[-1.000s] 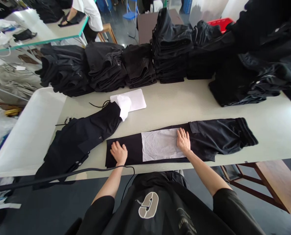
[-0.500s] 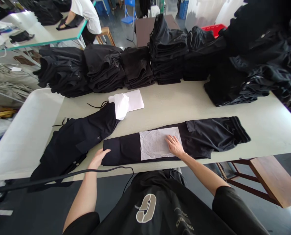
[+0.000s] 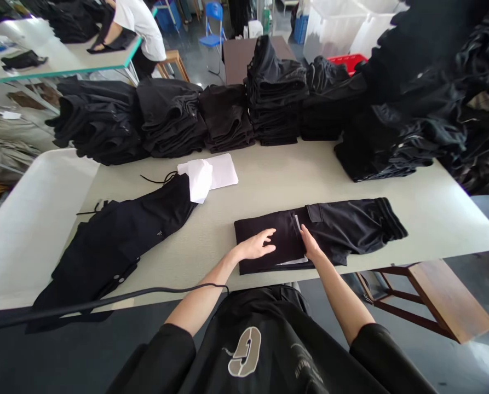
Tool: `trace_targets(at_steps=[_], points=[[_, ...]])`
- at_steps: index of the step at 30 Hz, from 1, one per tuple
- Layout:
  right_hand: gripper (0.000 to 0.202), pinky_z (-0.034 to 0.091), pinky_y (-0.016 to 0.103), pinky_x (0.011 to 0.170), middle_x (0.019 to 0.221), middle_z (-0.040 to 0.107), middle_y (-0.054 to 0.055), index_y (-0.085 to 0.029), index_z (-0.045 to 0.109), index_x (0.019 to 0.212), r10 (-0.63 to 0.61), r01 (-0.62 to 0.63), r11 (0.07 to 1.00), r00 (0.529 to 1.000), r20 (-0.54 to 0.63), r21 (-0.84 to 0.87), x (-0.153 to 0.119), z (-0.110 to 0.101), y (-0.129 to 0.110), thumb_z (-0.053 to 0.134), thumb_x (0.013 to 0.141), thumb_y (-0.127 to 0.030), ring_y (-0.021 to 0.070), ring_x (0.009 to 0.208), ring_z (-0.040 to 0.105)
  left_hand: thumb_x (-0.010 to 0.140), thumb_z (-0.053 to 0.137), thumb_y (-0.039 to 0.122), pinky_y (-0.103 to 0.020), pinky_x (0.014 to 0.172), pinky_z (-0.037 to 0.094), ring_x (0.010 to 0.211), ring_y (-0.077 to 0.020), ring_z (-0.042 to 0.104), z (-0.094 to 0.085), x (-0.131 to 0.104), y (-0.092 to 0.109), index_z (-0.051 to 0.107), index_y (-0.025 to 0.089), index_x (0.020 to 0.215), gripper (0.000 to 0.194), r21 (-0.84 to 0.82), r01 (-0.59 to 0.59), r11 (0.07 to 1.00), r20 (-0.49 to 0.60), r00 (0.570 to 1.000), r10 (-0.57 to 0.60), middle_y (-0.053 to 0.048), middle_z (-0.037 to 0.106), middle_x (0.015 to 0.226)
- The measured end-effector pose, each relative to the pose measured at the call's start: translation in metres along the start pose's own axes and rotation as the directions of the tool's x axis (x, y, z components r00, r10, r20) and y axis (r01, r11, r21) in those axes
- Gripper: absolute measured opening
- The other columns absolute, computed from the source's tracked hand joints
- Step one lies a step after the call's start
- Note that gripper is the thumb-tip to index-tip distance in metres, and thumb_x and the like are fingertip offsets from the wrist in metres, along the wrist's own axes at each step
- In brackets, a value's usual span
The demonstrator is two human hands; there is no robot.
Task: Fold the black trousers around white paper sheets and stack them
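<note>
A pair of black trousers (image 3: 346, 227) lies lengthwise before me, waistband at the right and the leg end folded over to the right. Between the folded layers a sheet of thin white paper (image 3: 295, 261) shows only at its edges. My left hand (image 3: 258, 244) is over the folded part, fingers apart, holding nothing. My right hand (image 3: 310, 243) rests at the fold's right edge with its fingers stretched out. At the left lies another dark pair of trousers (image 3: 116, 241), with white paper (image 3: 201, 178) at its upper end.
Stacks of folded black garments (image 3: 170, 117) line the table's far side, with a higher heap (image 3: 408, 109) at the right. A white bin (image 3: 34, 219) adjoins the left end. A cable (image 3: 145, 293) crosses in front. Beyond, a person in a white shirt (image 3: 141, 27) works at another table.
The trouser leg end has been folded rightward over the white paper, covering most of it. My left hand has moved right onto the fold; my right hand has shifted to its edge.
</note>
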State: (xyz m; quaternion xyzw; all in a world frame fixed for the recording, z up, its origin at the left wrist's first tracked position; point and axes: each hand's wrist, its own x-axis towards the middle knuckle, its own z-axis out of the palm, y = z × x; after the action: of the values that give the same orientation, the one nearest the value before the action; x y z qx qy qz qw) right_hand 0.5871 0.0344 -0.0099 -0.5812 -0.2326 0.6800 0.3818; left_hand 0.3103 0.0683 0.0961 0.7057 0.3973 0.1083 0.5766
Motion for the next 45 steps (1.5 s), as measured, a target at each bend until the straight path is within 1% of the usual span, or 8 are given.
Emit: trace_targets(at_steps=[4, 11, 16, 23, 28, 33, 38, 45], points=[[0.033, 0.058, 0.036, 0.084, 0.091, 0.078, 0.008, -0.02, 0.072, 0.093, -0.031, -0.003, 0.966, 0.991, -0.129, -0.257, -0.002, -0.02, 0.006, 0.068, 0.08, -0.05, 0.0269, 0.093, 0.073, 0.092, 0.061, 0.028, -0.041, 0.108, 0.054, 0.123, -0.0259, 0.067, 0.023, -0.013, -0.049, 0.055, 0.019, 0.144, 0.053, 0.22, 0.074, 0.973, -0.095, 0.994, -0.055, -0.015, 0.06, 0.146], [0.026, 0.054, 0.034, 0.08, 0.084, 0.072, 0.007, -0.018, 0.07, 0.093, -0.243, -0.008, 0.759, 0.924, -0.295, -0.651, 0.007, -0.024, 0.015, 0.053, 0.075, -0.026, 0.0261, 0.086, 0.068, 0.093, 0.047, 0.011, -0.047, 0.117, 0.046, 0.134, -0.025, 0.058, 0.053, -0.005, -0.09, 0.062, 0.019, 0.132, 0.043, 0.5, 0.132, 0.856, -0.44, 0.89, 0.12, -0.013, 0.063, 0.138], [0.056, 0.051, 0.042, 0.097, 0.127, 0.064, 0.018, -0.016, 0.052, 0.139, -0.471, 0.012, 0.626, 0.803, -0.365, -0.78, -0.004, 0.001, 0.025, 0.049, 0.084, -0.024, 0.0312, 0.115, 0.063, 0.097, 0.044, 0.02, -0.055, 0.128, 0.026, 0.155, -0.0329, 0.032, 0.087, 0.026, -0.092, 0.045, 0.011, 0.154, 0.058, 0.673, 0.182, 0.717, -0.389, 0.912, 0.133, -0.02, 0.042, 0.163], [0.019, 0.051, 0.05, 0.092, 0.113, 0.062, 0.02, -0.02, 0.065, 0.102, -0.563, -0.113, 0.317, 0.776, -0.283, -0.942, -0.03, 0.01, 0.05, 0.062, 0.09, -0.034, 0.0373, 0.112, 0.059, 0.099, 0.039, 0.023, -0.056, 0.13, 0.02, 0.158, -0.0315, 0.026, 0.096, 0.039, -0.099, 0.043, 0.011, 0.157, 0.059, 0.725, 0.118, 0.678, -0.305, 0.938, 0.163, -0.018, 0.036, 0.167], [0.027, 0.051, 0.048, 0.091, 0.119, 0.06, 0.021, -0.018, 0.063, 0.114, -0.566, -0.138, 0.292, 0.772, -0.288, -0.946, -0.031, 0.011, 0.052, 0.061, 0.092, -0.032, 0.0367, 0.114, 0.058, 0.1, 0.037, 0.022, -0.054, 0.13, 0.018, 0.158, -0.0308, 0.025, 0.094, 0.049, -0.098, 0.043, 0.01, 0.157, 0.059, 0.745, 0.076, 0.662, -0.258, 0.949, 0.181, -0.017, 0.035, 0.168], [0.013, 0.053, 0.041, 0.088, 0.116, 0.062, 0.018, -0.021, 0.067, 0.098, -0.511, -0.097, 0.351, 0.814, -0.277, -0.931, -0.02, 0.002, 0.046, 0.056, 0.092, -0.025, 0.0322, 0.114, 0.06, 0.1, 0.038, 0.022, -0.054, 0.129, 0.021, 0.157, -0.0311, 0.029, 0.096, 0.058, -0.089, 0.043, 0.009, 0.156, 0.059, 0.752, 0.074, 0.655, -0.254, 0.95, 0.184, -0.018, 0.038, 0.166], [0.029, 0.052, 0.042, 0.094, 0.106, 0.065, 0.018, -0.016, 0.065, 0.109, -0.478, -0.133, 0.503, 0.78, -0.403, -0.854, -0.01, -0.013, 0.044, 0.042, 0.091, -0.018, 0.0304, 0.104, 0.065, 0.101, 0.036, 0.023, -0.054, 0.131, 0.017, 0.158, -0.0301, 0.026, 0.098, 0.046, -0.096, 0.042, 0.01, 0.157, 0.058, 0.773, 0.057, 0.632, -0.256, 0.939, 0.229, -0.017, 0.037, 0.167], [0.034, 0.049, 0.05, 0.096, 0.116, 0.063, 0.024, -0.014, 0.063, 0.115, -0.656, -0.08, 0.402, 0.671, -0.347, -0.912, -0.02, -0.003, 0.05, 0.045, 0.087, -0.015, 0.0369, 0.115, 0.06, 0.102, 0.038, 0.029, -0.057, 0.13, 0.016, 0.16, -0.0301, 0.022, 0.103, 0.035, -0.106, 0.037, 0.014, 0.161, 0.061, 0.742, 0.141, 0.656, -0.347, 0.918, 0.194, -0.016, 0.032, 0.169]])
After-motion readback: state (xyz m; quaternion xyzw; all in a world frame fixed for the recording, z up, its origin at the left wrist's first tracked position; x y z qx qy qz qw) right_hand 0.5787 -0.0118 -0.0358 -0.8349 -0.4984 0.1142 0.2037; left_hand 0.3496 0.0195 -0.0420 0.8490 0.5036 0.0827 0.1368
